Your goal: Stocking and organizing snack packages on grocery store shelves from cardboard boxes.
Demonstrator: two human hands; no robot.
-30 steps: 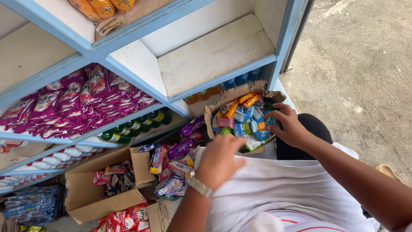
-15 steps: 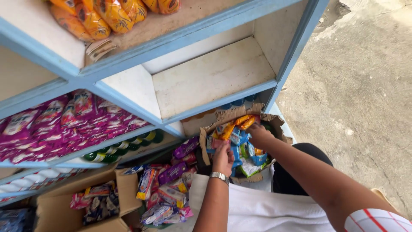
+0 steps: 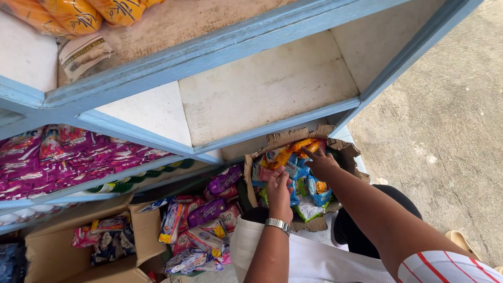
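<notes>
- Small cardboard box with torn, ragged flaps sits low in front of me, just under the lip of the blue shelf unit; it is full of small snack packets in blue, orange, green and pink wrappers.
- My left hand is down in the near left part of the box, fingers curled and closed on packets there; which packet it grips I cannot tell. A metal watch is on that wrist.
- My right hand reaches in from the right, over the far half of the box, fingers bent down and touching the orange packets at the back edge. Whether it has one pinched I cannot tell.
- The two hands are near each other, not touching.
- Just left of the box: a loose heap of purple packets and mixed sweets in pink, white and yellow wrappers.
- Further left: a bigger open carton with more wrapped goods inside.
- Shelf directly above the box is bare pale board.
- Shelf to the left holds rows of purple-pink sachets; green bottles lie on the level below.
- Top shelf, upper left: orange bags.
- Right of the shelf unit: rough concrete ground.
- My white cloth over my lap, red-striped sleeve at lower right.
</notes>
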